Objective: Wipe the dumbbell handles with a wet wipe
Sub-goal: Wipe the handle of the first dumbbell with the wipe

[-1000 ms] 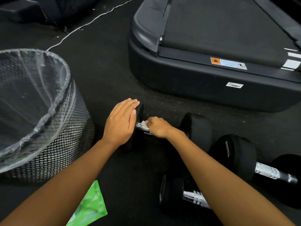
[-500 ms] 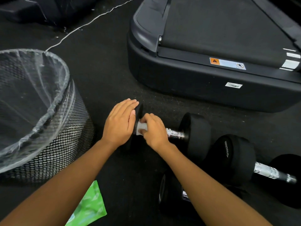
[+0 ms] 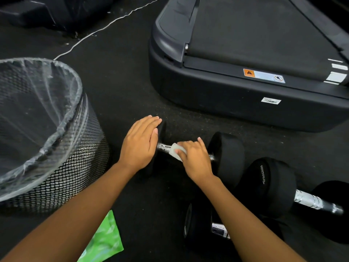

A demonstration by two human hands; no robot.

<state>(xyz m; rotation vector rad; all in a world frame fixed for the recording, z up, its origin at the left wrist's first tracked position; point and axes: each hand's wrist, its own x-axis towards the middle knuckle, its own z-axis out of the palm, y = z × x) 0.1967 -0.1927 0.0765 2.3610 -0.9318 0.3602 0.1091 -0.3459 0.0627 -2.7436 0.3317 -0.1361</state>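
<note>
A black dumbbell [image 3: 227, 154] with a chrome handle [image 3: 164, 147] lies on the dark floor in the middle of the view. My left hand [image 3: 139, 144] rests flat, fingers straight, on its left weight head. My right hand [image 3: 194, 159] is curled over the handle and holds a white wet wipe [image 3: 174, 151] against it, near the handle's middle. A second dumbbell [image 3: 272, 184] lies to the right with its chrome handle [image 3: 311, 201] bare. A third dumbbell [image 3: 194, 224] lies in front, partly hidden by my right forearm.
A mesh waste bin [image 3: 56, 167] with a clear liner stands at the left. A green wipe packet [image 3: 103, 242] lies on the floor under my left forearm. A black treadmill base [image 3: 245, 103] fills the upper right. A white cable [image 3: 90, 34] runs across the floor behind.
My right hand slid the wipe along the handle, from its left end toward the right weight head. More bare chrome shows at the left. My left hand stayed in place.
</note>
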